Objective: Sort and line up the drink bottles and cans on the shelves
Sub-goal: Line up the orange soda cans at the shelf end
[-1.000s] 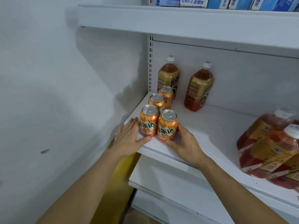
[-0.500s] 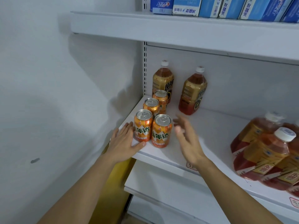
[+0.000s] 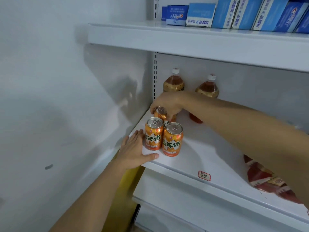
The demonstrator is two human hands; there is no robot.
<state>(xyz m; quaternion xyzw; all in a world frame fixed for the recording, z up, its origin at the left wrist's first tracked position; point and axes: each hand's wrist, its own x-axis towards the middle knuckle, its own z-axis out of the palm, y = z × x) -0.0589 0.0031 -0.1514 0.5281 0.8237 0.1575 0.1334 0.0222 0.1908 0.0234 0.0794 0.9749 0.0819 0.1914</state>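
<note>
Two orange cans stand side by side near the front left of the white shelf (image 3: 209, 158): the left can (image 3: 153, 133) and the right can (image 3: 172, 139). My left hand (image 3: 134, 149) lies flat and open on the shelf, touching the left can's side. Behind them my right hand (image 3: 167, 103) reaches across and closes from above on a rear orange can (image 3: 160, 114); a further can behind it is mostly hidden. Two brown tea bottles stand at the back, one at the left (image 3: 173, 82) and one at the right (image 3: 207, 88), partly hidden by my right arm.
A white wall (image 3: 66, 97) closes the shelf's left side. Blue boxes (image 3: 234, 14) fill the upper shelf. Red-labelled bottles (image 3: 267, 180) lie at the right under my forearm. A small label sticker (image 3: 204, 175) sits at the shelf's front edge. Another shelf lies below.
My right hand left the front right can, rose and reached back over the cans onto a rear can. The left hand stayed beside the left front can. The view moved closer.
</note>
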